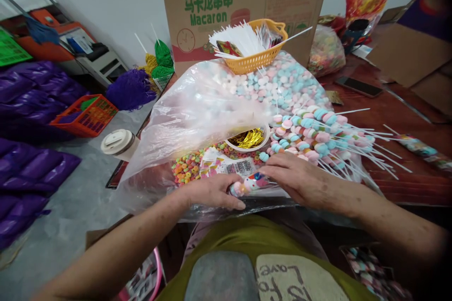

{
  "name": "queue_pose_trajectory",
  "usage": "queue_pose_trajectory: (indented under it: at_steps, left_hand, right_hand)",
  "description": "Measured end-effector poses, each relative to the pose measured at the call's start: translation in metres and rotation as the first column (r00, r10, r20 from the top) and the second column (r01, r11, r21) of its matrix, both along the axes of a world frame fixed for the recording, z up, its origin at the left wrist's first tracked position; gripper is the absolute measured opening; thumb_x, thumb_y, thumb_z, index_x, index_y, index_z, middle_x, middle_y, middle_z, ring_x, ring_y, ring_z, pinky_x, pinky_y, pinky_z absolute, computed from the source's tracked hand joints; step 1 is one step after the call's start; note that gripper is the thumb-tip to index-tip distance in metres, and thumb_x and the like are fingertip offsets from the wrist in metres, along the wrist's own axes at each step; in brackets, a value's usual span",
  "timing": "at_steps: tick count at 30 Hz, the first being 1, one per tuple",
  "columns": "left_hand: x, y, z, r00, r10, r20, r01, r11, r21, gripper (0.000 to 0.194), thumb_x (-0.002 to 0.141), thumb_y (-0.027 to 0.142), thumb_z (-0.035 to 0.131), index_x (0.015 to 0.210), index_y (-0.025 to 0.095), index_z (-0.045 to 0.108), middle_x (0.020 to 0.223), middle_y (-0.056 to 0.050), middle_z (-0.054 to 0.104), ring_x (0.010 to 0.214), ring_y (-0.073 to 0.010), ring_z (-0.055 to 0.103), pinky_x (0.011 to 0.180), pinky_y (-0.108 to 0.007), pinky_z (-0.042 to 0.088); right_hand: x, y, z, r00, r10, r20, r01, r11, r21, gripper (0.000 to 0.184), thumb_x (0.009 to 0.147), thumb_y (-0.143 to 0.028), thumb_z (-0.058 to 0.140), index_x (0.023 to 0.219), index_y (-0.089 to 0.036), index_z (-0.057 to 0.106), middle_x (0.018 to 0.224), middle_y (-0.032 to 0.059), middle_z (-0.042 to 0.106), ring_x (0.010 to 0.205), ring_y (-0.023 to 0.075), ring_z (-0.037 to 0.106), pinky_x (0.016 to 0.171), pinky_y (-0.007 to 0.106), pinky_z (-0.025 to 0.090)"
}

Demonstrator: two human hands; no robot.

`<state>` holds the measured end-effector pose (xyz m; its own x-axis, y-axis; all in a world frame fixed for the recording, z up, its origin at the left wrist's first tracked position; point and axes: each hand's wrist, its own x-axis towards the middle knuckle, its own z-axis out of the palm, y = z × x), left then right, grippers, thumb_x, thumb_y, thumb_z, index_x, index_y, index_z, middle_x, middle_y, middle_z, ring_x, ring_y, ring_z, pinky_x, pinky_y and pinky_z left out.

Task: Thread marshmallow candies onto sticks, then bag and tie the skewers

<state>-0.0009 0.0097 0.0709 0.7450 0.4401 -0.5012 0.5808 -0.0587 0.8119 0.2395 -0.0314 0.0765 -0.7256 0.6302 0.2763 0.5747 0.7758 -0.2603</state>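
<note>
One shiny plastic-wrapped candy skewer [248,183], left hand [213,191] pinching its lumpy end, right hand [302,178] at the other, can't tell if gripping, tiny candy rings [186,165] nearby

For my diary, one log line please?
left hand: holding wrapped pastel candy skewer | right hand: at skewer's other end | nearby: round white bowl

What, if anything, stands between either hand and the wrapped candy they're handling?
Nothing visible does. The left hand has thumb and fingers about the left end of the wrapped candy; the right hand is at its right end, contact unclear. The printed packets lie just beyond, out of the way.
</note>
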Motion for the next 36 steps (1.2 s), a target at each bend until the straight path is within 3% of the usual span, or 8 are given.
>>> queue_pose_trajectory:
  at_steps: [6, 10, 15, 20, 25, 29, 33, 36]
  left_hand:
    - [0.023, -0.027, -0.02, 0.988, 0.118, 0.102, -0.097, 0.978, -0.187, 0.033, 0.073, 0.043, 0.059, 0.091, 0.016, 0.052, 0.057, 0.007, 0.045, 0.042, -0.0063, 0.043, 0.044, -0.02, 0.037]
    - [0.023, -0.032, -0.028, 0.933, 0.323, 0.157, -0.296, 0.939, -0.174, 0.031, 0.077, 0.046, 0.053, 0.081, 0.015, 0.051, 0.05, 0.006, 0.044, 0.042, -0.0076, 0.044, 0.045, -0.02, 0.037]
    - [0.015, -0.031, -0.036, 0.925, 0.344, 0.161, -0.318, 0.933, -0.166, 0.03, 0.071, 0.043, 0.061, 0.077, 0.014, 0.053, 0.056, 0.005, 0.046, 0.048, -0.0067, 0.042, 0.047, -0.019, 0.034]
    - [0.006, -0.026, -0.03, 0.932, 0.169, 0.32, -0.053, 0.938, -0.342, 0.033, 0.077, 0.045, 0.052, 0.082, 0.013, 0.056, 0.07, -0.001, 0.056, 0.065, -0.0106, 0.051, 0.063, -0.024, 0.041]
    - [0.005, -0.021, -0.018, 0.968, 0.164, 0.189, -0.149, 0.984, -0.094, 0.022, 0.084, 0.026, 0.035, 0.086, 0.016, 0.055, 0.065, 0.001, 0.055, 0.061, -0.0112, 0.05, 0.062, -0.023, 0.04]
    - [0.005, -0.019, -0.016, 0.964, 0.214, 0.16, -0.217, 0.976, 0.003, 0.016, 0.079, 0.026, 0.039, 0.082, 0.017, 0.053, 0.072, 0.001, 0.056, 0.056, -0.0107, 0.051, 0.056, -0.023, 0.04]
    - [0.002, -0.02, -0.021, 0.925, 0.344, 0.162, -0.275, 0.899, -0.34, 0.018, 0.076, 0.029, 0.039, 0.076, 0.016, 0.051, 0.065, 0.001, 0.056, 0.05, -0.0116, 0.055, 0.053, -0.024, 0.041]
    - [0.001, -0.022, -0.024, 0.946, 0.297, 0.132, -0.272, 0.945, -0.18, 0.024, 0.077, 0.031, 0.039, 0.066, 0.016, 0.053, 0.058, 0.0, 0.057, 0.049, -0.0121, 0.055, 0.053, -0.025, 0.043]
  right_hand:
    - [-0.033, 0.005, -0.007, 0.985, 0.033, -0.167, -0.05, 0.994, -0.1, 0.042, 0.09, -0.021, 0.033, 0.129, -0.007, 0.035, 0.121, 0.0179, 0.046, 0.113, 0.0202, 0.043, 0.09, 0.035, 0.043]
    - [-0.027, 0.012, -0.02, 0.902, -0.23, -0.366, 0.177, 0.969, -0.174, 0.042, 0.089, -0.035, 0.038, 0.125, -0.013, 0.041, 0.114, 0.0143, 0.051, 0.105, 0.0219, 0.048, 0.08, 0.036, 0.047]
    - [-0.041, -0.006, -0.039, 0.867, -0.431, -0.251, 0.218, 0.78, -0.587, 0.022, 0.082, -0.035, 0.049, 0.072, -0.016, 0.056, 0.059, -0.0017, 0.052, 0.054, 0.0108, 0.047, 0.048, 0.022, 0.038]
    - [-0.06, -0.017, -0.039, 0.828, -0.453, -0.329, 0.148, 0.744, -0.652, 0.023, 0.084, -0.029, 0.044, 0.065, -0.017, 0.049, 0.054, -0.003, 0.053, 0.051, 0.0089, 0.047, 0.049, 0.021, 0.036]
    - [-0.066, -0.01, -0.037, 0.688, -0.638, -0.347, -0.03, 0.452, -0.892, 0.017, 0.082, -0.033, 0.042, 0.074, -0.018, 0.046, 0.059, -0.0032, 0.057, 0.041, 0.0081, 0.048, 0.04, 0.02, 0.035]
    - [-0.07, -0.009, -0.039, 0.719, -0.592, -0.364, 0.22, 0.691, -0.688, 0.014, 0.081, -0.026, 0.043, 0.07, -0.019, 0.048, 0.056, -0.0024, 0.054, 0.046, 0.0106, 0.05, 0.045, 0.023, 0.039]
    - [-0.058, -0.009, -0.024, 0.755, -0.47, -0.458, 0.526, 0.851, -0.006, 0.012, 0.083, -0.018, 0.043, 0.085, -0.017, 0.055, 0.072, 0.006, 0.061, 0.068, 0.0171, 0.056, 0.063, 0.031, 0.045]
    - [-0.051, -0.011, -0.01, 0.971, -0.158, -0.177, 0.212, 0.914, 0.347, 0.027, 0.082, -0.011, 0.041, 0.104, -0.018, 0.055, 0.099, 0.0111, 0.062, 0.103, 0.0242, 0.051, 0.09, 0.045, 0.038]
